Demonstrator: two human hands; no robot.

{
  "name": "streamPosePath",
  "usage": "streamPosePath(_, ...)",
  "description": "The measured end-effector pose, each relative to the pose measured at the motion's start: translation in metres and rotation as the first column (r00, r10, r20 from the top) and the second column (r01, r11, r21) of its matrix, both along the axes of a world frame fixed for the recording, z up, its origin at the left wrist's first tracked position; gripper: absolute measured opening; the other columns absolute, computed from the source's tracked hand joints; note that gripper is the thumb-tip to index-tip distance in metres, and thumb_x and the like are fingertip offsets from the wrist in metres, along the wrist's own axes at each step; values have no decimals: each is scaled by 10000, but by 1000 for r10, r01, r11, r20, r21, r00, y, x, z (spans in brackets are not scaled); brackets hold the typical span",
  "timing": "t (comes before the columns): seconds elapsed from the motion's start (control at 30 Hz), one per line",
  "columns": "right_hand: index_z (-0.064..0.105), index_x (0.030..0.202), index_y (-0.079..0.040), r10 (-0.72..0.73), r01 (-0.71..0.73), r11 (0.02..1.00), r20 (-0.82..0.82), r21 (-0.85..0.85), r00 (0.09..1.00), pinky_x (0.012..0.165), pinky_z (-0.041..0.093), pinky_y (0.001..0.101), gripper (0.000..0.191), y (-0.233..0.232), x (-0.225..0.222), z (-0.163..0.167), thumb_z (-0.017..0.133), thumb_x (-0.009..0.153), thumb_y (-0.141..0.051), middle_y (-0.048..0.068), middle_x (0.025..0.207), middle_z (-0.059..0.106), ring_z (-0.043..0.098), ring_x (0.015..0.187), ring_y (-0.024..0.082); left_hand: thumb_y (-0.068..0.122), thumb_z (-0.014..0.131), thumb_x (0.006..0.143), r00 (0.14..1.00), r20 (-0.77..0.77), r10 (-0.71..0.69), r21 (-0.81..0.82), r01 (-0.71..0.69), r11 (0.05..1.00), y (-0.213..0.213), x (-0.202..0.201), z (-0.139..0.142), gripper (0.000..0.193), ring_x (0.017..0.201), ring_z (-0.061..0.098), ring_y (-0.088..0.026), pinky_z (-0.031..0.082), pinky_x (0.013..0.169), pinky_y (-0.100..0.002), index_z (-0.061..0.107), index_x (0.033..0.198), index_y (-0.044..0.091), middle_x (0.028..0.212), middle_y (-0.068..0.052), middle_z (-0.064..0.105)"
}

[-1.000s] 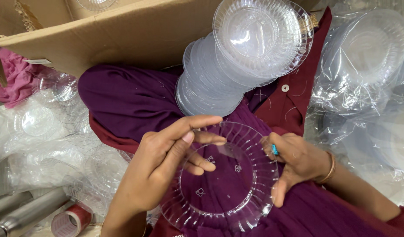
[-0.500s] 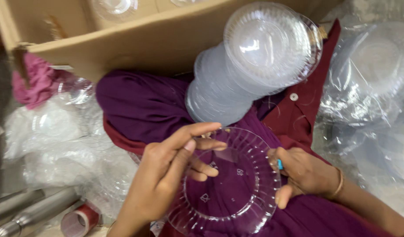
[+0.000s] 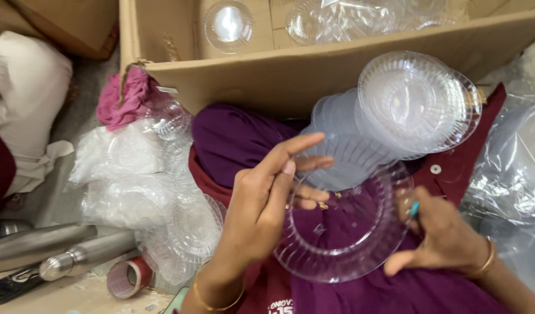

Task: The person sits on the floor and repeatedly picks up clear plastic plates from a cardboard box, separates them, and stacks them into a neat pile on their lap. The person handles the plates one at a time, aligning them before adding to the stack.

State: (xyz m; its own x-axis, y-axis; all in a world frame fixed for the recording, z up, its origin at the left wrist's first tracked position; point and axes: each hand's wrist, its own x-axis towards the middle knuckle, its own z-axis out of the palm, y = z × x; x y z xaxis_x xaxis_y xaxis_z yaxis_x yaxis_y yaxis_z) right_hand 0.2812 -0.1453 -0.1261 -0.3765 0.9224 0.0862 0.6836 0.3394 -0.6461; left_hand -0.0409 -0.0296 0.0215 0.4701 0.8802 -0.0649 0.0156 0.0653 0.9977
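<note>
The person sits on the floor, a cardboard box [image 3: 291, 75] at 12 o'clock. A clear plastic plate [image 3: 343, 232] rests over the purple lap: the left hand [image 3: 261, 203] grasps its 9 o'clock rim, the right hand [image 3: 442, 238] its 3 o'clock rim. The right fingertips are hidden behind it.

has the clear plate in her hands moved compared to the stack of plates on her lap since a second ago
Cannot tell for sure: the camera itself shifted. The clear plate still sits just below the stack of plates, held by the left hand and right hand.
</note>
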Motion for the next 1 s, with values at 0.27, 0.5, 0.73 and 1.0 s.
streamPosePath(0.27, 494, 800, -99, -132, 135, 990, -87, 33, 987, 386, 381, 271, 878, 37, -24, 23, 796, 349, -788, -31, 552, 431, 425, 418, 103, 111, 332, 1116, 980, 170, 102, -15, -101, 995, 8, -8, -13, 404, 857, 790, -217, 646, 713, -251, 550, 1424, -33, 1193, -226, 758)
streamPosePath(0.5, 522, 932, -53, -44, 42, 982, 3, 185, 999, 439, 441, 294, 760, 33, -19, 0, 595, 609, -738, 3, 647, 485, 507, 490, 125, 124, 319, 1120, 963, 223, 153, -32, -150, 988, 16, -11, -28, 410, 858, 786, -224, 637, 702, -246, 537, 1429, -35, 1200, -230, 749)
streamPosePath(0.73, 575, 1038, -51, -39, 39, 999, 21, 14, 999, 435, 447, 333, 465, 43, -31, -15, 373, 959, -463, 28, 613, 530, 504, 437, 185, 139, 300, 1131, 899, 314, 305, -21, -315, 949, 23, -9, -47, 419, 856, 783, -231, 636, 724, -250, 490, 1460, -37, 1230, -249, 727)
streamPosePath(1.0, 606, 1186, -22, -71, 29, 986, -251, -166, 966, 814, 554, 417, 489, 84, -106, 13, 461, 1018, -458, 177, 1098, 672, 690, 932, 309, 272, 385, 1131, 711, 374, 595, 64, -660, 749, 41, -17, -59, 484, 963, 763, -313, 659, 798, -321, 369, 1531, 0, 1344, -281, 652)
